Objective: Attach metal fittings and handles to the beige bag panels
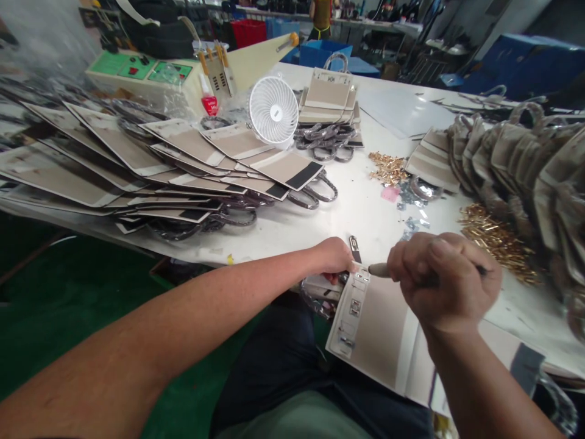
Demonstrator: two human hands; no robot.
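Pinches the top edge of a beige panel [379,332] with the left hand [333,256], fingers closed on it, at the near rim of the table [361,207], with most of the panel hanging over the lap. Grips a slim dark tool [377,269] in the right hand [441,280], fist shut round the shaft, tip set at the panel's top corner just beside the left fingertips. Appears to be partway along that short edge: a row of small metal fittings [355,305] already sits down it, and the tip rests at the uppermost one. Looks like one piece among many: a fanned stack [137,164] of like panels with dark handles at far left, a bunched heap [516,164] at right, and loose brass bits [493,235] in good supply between heap and hand. Cannot tell which pile is finished and which is waiting. Cannot make out the tool's rear end inside the blurred fist, nor what the tip does to the fitting. Loses the panel's far side behind the right forearm, and the heap past the frame's right edge. Leaves a small metal clip [354,247] lying by the left hand, and a white fan [273,111] standing well behind.
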